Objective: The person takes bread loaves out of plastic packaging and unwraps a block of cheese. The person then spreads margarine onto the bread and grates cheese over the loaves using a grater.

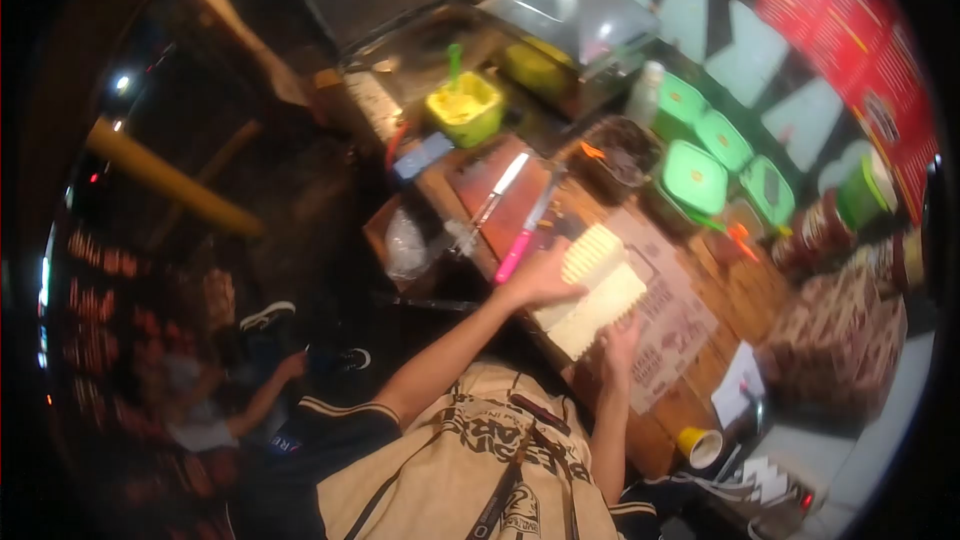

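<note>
Between my two hands is a pale yellow waffle in two joined halves, its upper half showing a grid pattern. My left hand grips its left edge, thumb over the top. Fingers of my right hand close on the lower right edge. Beneath the waffle lies a printed brown paper sheet on the wooden table. A pink-handled knife lies just beyond my left hand, beside a second knife with a pale blade.
A yellow-green tub with a green utensil stands at the back. Green-lidded containers and a dark bowl line the far side. At right are a stack of printed paper packaging, a yellow cup and cables. Another person's arm shows at left.
</note>
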The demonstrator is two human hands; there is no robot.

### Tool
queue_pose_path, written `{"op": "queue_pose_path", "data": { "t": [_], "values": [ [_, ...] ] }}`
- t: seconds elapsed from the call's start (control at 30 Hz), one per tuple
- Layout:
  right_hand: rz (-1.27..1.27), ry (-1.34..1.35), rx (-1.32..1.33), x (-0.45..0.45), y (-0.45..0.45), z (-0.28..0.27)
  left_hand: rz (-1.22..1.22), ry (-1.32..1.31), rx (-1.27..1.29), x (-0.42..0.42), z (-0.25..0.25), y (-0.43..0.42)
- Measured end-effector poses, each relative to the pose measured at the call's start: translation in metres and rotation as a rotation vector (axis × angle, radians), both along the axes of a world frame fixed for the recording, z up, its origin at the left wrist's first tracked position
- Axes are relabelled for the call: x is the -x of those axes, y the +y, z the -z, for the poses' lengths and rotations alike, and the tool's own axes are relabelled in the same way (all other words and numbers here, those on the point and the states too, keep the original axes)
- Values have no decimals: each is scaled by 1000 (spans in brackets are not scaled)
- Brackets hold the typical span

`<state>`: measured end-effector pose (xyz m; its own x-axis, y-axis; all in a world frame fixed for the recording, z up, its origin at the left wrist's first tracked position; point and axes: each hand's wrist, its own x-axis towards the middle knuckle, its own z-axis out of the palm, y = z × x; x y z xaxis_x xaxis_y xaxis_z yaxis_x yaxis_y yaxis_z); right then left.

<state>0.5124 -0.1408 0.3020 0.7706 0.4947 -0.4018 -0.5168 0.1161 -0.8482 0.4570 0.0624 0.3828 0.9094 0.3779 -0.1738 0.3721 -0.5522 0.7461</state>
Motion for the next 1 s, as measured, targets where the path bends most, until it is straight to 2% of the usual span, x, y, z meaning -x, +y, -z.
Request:
{"op": "queue_pose_path", "data": {
  "t": [0.03,0.17,0.23,0.33,0.4,0.43,0.47,0.53,0.6,0.73,0.8,0.83,0.87,1.0],
  "values": [
    [-13,-63,118,3,5,-12,9,85,-18,-2,6,0],
    [-35,-432,484,12,15,-38,-51,78,50,3,8,0],
    [-11,-327,455,12,13,-45,-42,114,109,1,2,3],
    [39,-263,362,13,8,-50,-47,-48,193,0,18,7],
    [42,-272,410,11,7,-46,-29,-128,175,-1,25,7],
    [48,-273,433,11,3,-42,-27,-19,216,-2,27,8],
    [20,-330,463,7,-2,-24,-33,-38,185,-3,32,7],
    [42,-334,527,8,0,-22,-8,-22,151,-3,27,13],
    [64,-344,507,8,-3,-15,52,54,158,0,-11,15],
    [10,-393,801,10,-3,-3,169,46,1,-1,-16,8],
    [-47,-466,980,12,6,-13,152,-27,23,1,12,12],
    [1,-456,958,13,13,-23,139,-70,34,-2,25,15],
    [51,-441,935,20,27,-44,170,-5,77,2,1,32],
    [92,-508,1016,32,38,-65,226,65,235,5,-9,59]
  ]
}}
